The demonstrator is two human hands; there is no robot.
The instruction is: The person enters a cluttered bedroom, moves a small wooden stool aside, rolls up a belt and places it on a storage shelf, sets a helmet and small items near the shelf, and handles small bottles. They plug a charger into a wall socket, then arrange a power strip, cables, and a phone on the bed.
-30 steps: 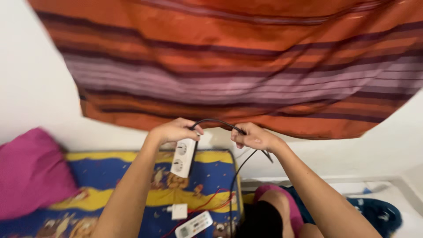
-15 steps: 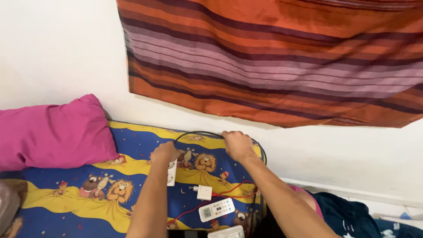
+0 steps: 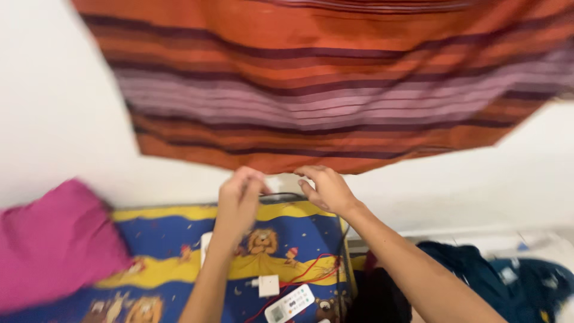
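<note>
Black cable (image 3: 281, 196) is seen stretched crosswise between two raised hands above a cartoon-print mattress (image 3: 179, 230), the left hand (image 3: 239, 200) closed in a grip on one end, the right hand (image 3: 326, 188) pinching the other beneath a striped orange cloth (image 3: 323, 84).

one screen in view: white remote control (image 3: 289, 303) lying low centre on the blue-and-yellow cartoon bedsheet (image 3: 173, 230), tilted. oblong body, small pale greenish display panel at its lower-left end, a few orange marks further along. red wire (image 3: 305, 274) runs just beside it. frame blurred; no packages, labels or signs made out.
</note>
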